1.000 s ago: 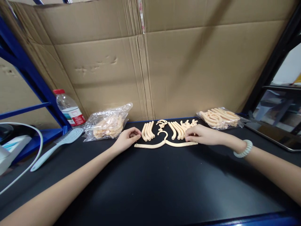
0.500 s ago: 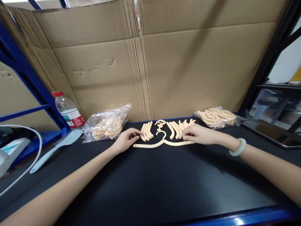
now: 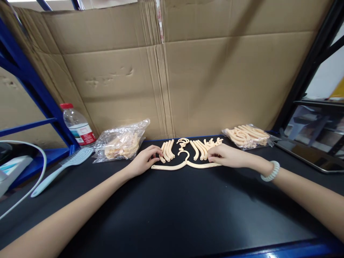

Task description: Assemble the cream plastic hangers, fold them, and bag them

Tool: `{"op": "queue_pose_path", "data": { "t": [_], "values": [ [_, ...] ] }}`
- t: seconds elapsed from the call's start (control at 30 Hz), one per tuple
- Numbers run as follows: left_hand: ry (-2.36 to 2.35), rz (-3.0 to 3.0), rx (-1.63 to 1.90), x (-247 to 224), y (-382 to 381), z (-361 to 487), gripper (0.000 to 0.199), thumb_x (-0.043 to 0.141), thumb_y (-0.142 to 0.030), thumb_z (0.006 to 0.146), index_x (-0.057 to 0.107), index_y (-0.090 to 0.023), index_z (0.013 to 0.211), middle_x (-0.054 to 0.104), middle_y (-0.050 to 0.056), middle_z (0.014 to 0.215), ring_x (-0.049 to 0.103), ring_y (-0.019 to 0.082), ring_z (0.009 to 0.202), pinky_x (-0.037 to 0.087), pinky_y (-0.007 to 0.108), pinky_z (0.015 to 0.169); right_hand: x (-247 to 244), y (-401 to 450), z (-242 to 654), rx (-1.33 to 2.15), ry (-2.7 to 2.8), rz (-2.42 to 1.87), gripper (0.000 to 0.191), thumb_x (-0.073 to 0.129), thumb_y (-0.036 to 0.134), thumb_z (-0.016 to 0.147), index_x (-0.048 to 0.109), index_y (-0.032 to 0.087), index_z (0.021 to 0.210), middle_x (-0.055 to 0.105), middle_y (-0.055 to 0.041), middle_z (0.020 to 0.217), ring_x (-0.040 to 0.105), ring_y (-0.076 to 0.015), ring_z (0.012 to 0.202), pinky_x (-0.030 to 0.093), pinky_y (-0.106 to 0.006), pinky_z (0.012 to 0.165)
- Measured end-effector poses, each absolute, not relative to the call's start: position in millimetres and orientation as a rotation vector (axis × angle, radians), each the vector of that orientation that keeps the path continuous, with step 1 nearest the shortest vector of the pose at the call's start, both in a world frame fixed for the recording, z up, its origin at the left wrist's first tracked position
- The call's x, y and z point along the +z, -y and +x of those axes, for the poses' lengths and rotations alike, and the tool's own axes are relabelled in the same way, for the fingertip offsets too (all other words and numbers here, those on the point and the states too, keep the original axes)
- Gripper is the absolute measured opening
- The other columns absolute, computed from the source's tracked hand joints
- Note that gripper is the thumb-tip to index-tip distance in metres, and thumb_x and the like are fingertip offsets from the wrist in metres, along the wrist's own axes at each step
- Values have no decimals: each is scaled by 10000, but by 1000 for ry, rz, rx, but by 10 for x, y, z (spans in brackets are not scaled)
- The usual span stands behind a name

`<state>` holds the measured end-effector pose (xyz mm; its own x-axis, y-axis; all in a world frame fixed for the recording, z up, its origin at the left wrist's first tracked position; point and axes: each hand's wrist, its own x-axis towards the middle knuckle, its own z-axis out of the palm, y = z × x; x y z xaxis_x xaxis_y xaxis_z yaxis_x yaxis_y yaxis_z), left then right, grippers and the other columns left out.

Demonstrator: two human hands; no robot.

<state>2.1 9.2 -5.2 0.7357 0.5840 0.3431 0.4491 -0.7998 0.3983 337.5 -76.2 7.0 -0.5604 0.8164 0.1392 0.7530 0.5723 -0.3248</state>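
A cream folding clothes hanger [image 3: 172, 167] lies spread out on the black tabletop, its hook toward the back. My left hand [image 3: 145, 159] is at its left end, thumb and fingertips closed around the lower end of the leftmost loose hanger arm [image 3: 162, 154]. Over the hanger's right end, my right hand [image 3: 227, 154] has curled fingers beside a row of hanger arms [image 3: 197, 149]; what they grip is hidden. Loose hanger hooks [image 3: 183, 142] lie between the two rows of arms. Small branched cream pieces [image 3: 213, 142] sit behind my right hand.
Clear bags of cream hanger parts lie at left [image 3: 122, 145] and right [image 3: 247, 136]. A red-capped bottle [image 3: 80, 127], a pale blue hairbrush [image 3: 64, 170] and a white cable [image 3: 40, 179] are far left. Cardboard [image 3: 215, 79] stands behind; a dark tablet-like slab [image 3: 309, 154] lies right.
My left fingers have closed in on the leftmost loose arm, which has shifted slightly left and toward me. My right hand stays by the hanger's right end. The view has moved slightly.
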Motion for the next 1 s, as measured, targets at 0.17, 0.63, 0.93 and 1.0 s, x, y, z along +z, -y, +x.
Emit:
{"op": "queue_pose_path", "data": {
  "t": [0.17, 0.63, 0.93, 1.0],
  "values": [
    [-741, 2716, 633, -54, -98, 19, 160, 432, -157, 901, 587, -187, 927, 602, 61, 1013, 568, 183, 908, 465, 338, 811, 53, 754, 3386, 310, 2530, -1285, 251, 442, 238, 904, 628, 148, 762, 596, -22, 697, 507, -131, 622, 362, -260, 611],
    [-712, 2744, 708, -92, -101, 33, 156, 401, -153, 893, 538, -190, 829, 584, 40, 904, 567, 169, 833, 464, 311, 771, 109, 741, 3328, 189, 2253, -1341, 245, 470, 263, 892, 635, 159, 745, 624, -20, 662, 515, -128, 585, 357, -252, 558],
    [-952, 2547, 1168, -130, -30, 85, 144, 360, -150, 891, 476, -200, 960, 485, -34, 660, 494, 139, 611, 417, 288, 645, 162, 415, 3127, 123, 2185, -1318, 207, 505, 139, 830, 657, 149, 971, 690, -40, 796, 610, -142, 688, 451, -244, 634],
    [-937, 2498, 1217, -126, 51, 141, 154, 338, -170, 911, 465, -198, 992, 488, -37, 646, 510, 135, 599, 432, 281, 630, 134, 246, 3080, 73, 2210, -1322, 231, 515, 99, 810, 673, 152, 970, 691, -44, 809, 606, -150, 698, 448, -256, 657]
  ]
}}
